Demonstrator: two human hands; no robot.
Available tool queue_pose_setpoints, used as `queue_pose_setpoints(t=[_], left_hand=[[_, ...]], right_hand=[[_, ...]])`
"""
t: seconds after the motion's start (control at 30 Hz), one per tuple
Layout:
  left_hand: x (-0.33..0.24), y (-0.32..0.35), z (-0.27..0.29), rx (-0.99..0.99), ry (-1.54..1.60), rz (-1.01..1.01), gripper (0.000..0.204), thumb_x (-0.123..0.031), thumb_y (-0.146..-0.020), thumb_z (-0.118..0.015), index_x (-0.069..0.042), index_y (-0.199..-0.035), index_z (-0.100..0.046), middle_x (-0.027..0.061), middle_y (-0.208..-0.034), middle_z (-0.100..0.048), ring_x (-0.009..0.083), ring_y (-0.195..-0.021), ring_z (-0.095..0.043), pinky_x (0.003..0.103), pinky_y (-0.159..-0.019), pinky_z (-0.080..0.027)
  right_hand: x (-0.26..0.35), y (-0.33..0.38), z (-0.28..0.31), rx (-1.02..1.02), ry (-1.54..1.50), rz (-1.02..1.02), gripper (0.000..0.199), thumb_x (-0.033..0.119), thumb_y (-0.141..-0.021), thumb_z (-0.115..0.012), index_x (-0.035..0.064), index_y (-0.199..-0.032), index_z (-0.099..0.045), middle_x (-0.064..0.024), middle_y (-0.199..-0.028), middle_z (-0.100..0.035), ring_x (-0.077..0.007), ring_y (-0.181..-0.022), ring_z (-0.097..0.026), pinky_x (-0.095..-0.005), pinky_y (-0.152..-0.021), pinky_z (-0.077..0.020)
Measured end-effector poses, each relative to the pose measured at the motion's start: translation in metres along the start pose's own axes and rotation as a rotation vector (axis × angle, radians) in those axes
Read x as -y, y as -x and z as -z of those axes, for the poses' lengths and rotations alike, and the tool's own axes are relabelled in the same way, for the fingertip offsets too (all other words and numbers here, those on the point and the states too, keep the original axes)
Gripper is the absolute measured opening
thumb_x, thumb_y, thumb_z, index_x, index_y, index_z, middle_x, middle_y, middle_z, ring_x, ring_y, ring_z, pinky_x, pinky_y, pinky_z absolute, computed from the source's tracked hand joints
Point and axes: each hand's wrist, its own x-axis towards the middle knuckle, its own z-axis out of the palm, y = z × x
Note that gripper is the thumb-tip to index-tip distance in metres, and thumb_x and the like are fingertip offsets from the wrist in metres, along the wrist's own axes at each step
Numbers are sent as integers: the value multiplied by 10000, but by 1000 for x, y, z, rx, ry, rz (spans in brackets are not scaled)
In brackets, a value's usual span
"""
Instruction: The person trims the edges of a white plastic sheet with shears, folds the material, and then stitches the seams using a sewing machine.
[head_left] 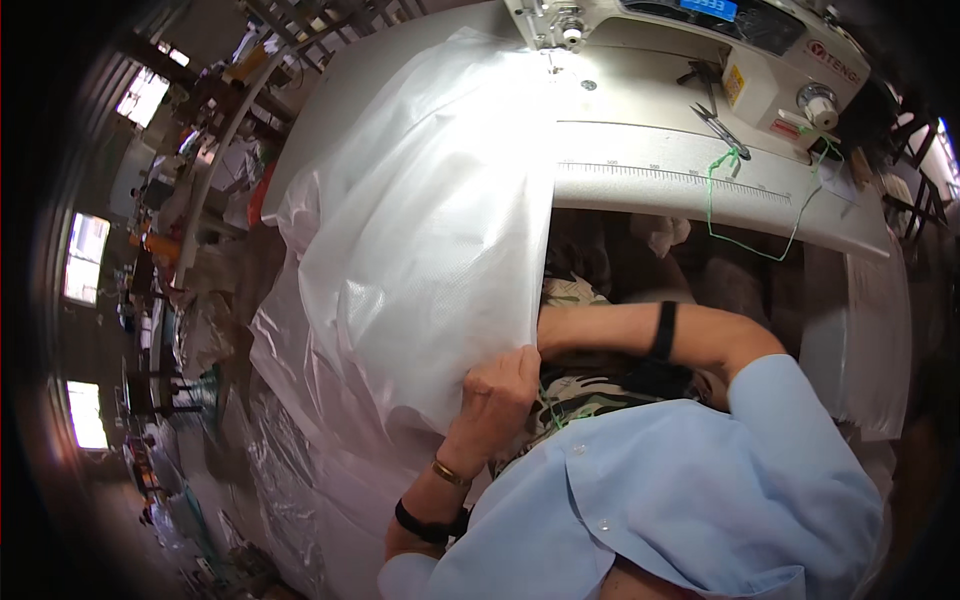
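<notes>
A large white woven plastic sheet [430, 240] runs from under the needle area of the sewing machine [690, 60] down to my lap. Its right edge hangs straight past the front of the machine table. My left hand [500, 393] is closed on that edge low down, knuckles upward, pinching the material. From the right, my right forearm [620, 330] reaches to the same edge. My right hand goes in beneath the sheet beside my left hand, so its fingers are hidden.
Thread snips [722, 130] tied to a green cord [712, 205] lie on the machine bed. A ruler scale [670, 174] runs along the table's front. White sheets [878, 340] hang at the right edge. Bunched clear plastic [285, 490] lies at lower left, beyond it a cluttered workshop.
</notes>
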Motion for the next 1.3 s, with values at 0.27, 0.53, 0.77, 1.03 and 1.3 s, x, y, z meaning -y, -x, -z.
queue_pose_setpoints(t=[0.27,0.53,0.77,1.03,1.3], left_hand=[[4,10,-22,-275,396,323,56,-36,-858,-590,-2,-902,-588,129,-818,-584,320,-712,-598,362,-623,-474],[-1,23,-22,-318,987,714,240,-14,-922,-580,26,-1149,-646,-24,-802,-572,18,-599,-447,183,-543,-378],[-9,17,-23,-435,1020,642,313,-12,-904,-598,-11,-1216,-631,-12,-746,-472,62,-587,-449,212,-531,-370],[-1,5,-23,-455,571,526,173,-112,-851,-690,-51,-1011,-671,93,-754,-504,262,-586,-510,359,-558,-419],[5,2,-11,-470,309,416,151,1,-798,-695,-39,-944,-687,77,-750,-537,219,-590,-554,321,-538,-425]], right_hand=[[69,-22,122,285,769,-33,230,298,-861,-667,76,-889,-615,-106,-787,-605,-276,-801,-607,-392,-837,-476],[37,-32,121,179,648,-48,91,142,-843,-667,104,-895,-602,-24,-881,-629,-199,-940,-573,-390,-976,-376],[45,-28,120,268,738,-33,188,244,-845,-677,87,-875,-578,-44,-894,-594,-217,-949,-547,-390,-932,-379],[47,-22,113,279,774,150,245,311,-843,-677,91,-898,-586,-42,-946,-569,-243,-962,-520,-418,-934,-376],[45,-29,116,347,806,139,230,281,-837,-681,97,-829,-543,-36,-838,-518,-204,-870,-522,-344,-802,-411]])
